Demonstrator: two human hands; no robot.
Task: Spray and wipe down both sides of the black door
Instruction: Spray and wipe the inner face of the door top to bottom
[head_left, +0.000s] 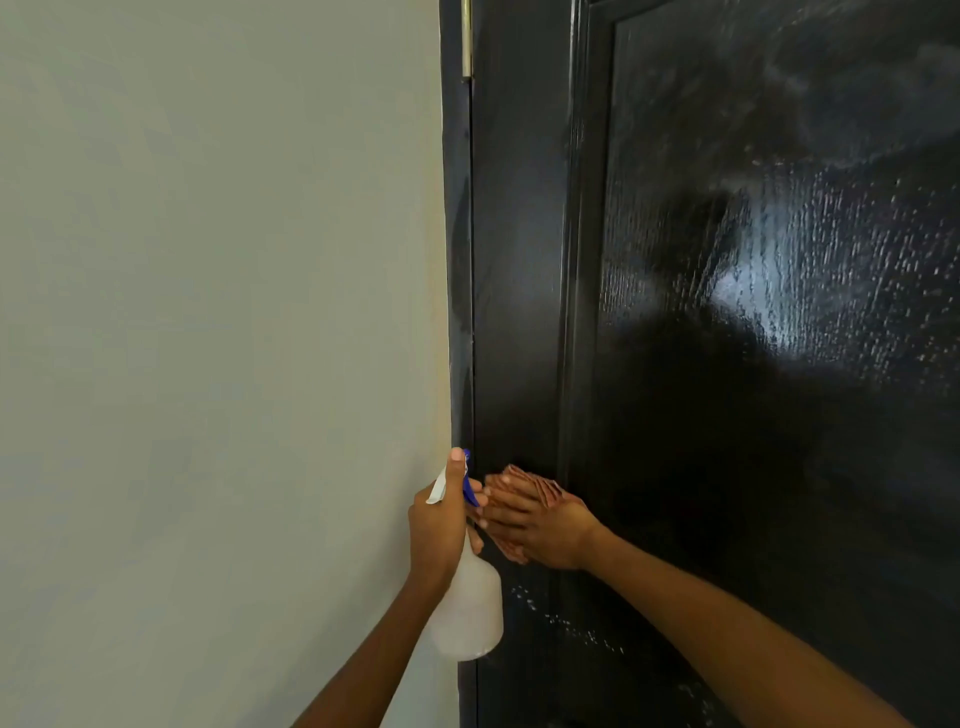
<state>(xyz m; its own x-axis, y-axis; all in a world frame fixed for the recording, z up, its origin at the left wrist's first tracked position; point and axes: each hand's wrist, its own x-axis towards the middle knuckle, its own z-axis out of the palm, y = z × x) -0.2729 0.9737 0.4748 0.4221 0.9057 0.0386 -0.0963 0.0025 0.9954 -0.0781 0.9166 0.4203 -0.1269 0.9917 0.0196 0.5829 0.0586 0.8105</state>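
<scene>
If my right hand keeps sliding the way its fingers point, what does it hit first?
Probably the left hand gripping the spray bottle; the right hand, pressing the cloth on the door, points straight at it, though depth is unclear.

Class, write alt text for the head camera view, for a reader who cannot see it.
A right hand presses a reddish cloth flat against a glossy black door near its hinge edge. The left hand grips a white spray bottle beside a pale wall.
</scene>
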